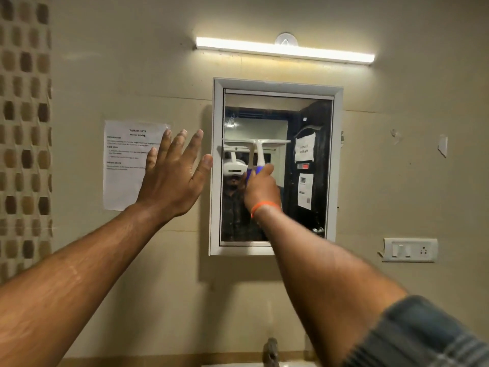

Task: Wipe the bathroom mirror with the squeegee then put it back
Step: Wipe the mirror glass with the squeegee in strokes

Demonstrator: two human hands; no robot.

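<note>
The squeegee is white plastic, a long thin blade bar on a tapering neck with a blue grip; its blade lies level against the glass of the mirror across the upper middle, toward the left side; the right hand, an orange band at the wrist, is curled round the blue grip from below. The left hand is spread flat, fingers straight, holding nothing, thumb tip at the mirror's pale rectangular frame. The wall is smooth beige; a printed paper sheet is taped left of the mirror; a glowing tube light runs above; a white switch plate sits lower right; brown mosaic tiles cover the far left; a tap shows at the near edge.
</note>
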